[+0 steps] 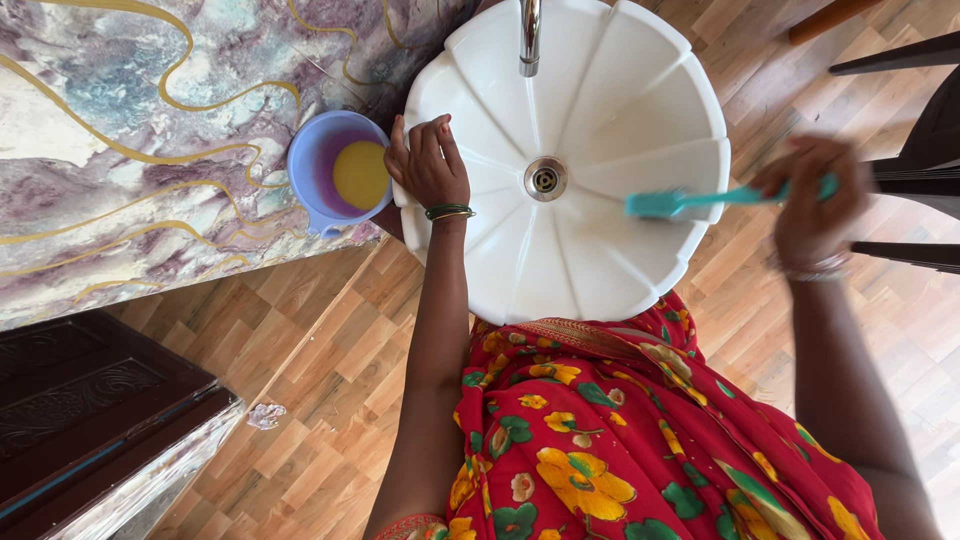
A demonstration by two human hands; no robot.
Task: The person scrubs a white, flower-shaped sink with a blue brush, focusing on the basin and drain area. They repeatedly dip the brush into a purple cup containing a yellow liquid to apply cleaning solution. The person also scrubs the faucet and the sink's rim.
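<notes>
The person stands over a white, petal-shaped basin (600,120) set against a marbled counter (120,150) veined in purple and gold. The right hand (812,195) is closed around the handle of a teal brush (700,200), whose bristled head hangs over the right side of the bowl, just right of the drain (545,179); the hand itself is blurred and sits beyond the basin's right rim, above the wooden floor (330,370). The left hand (428,160) rests on the basin's left rim with its fingers curled loosely down, holding nothing, green and gold bangles (449,212) at the wrist. Just beside that hand, touching the edge of the basin, a lilac plastic mug (318,150) stands on the counter with yellow liquid (360,174) inside. A metal tap (529,38) reaches over the top of the bowl. A red floral garment (600,430) fills the lower middle of the view.
</notes>
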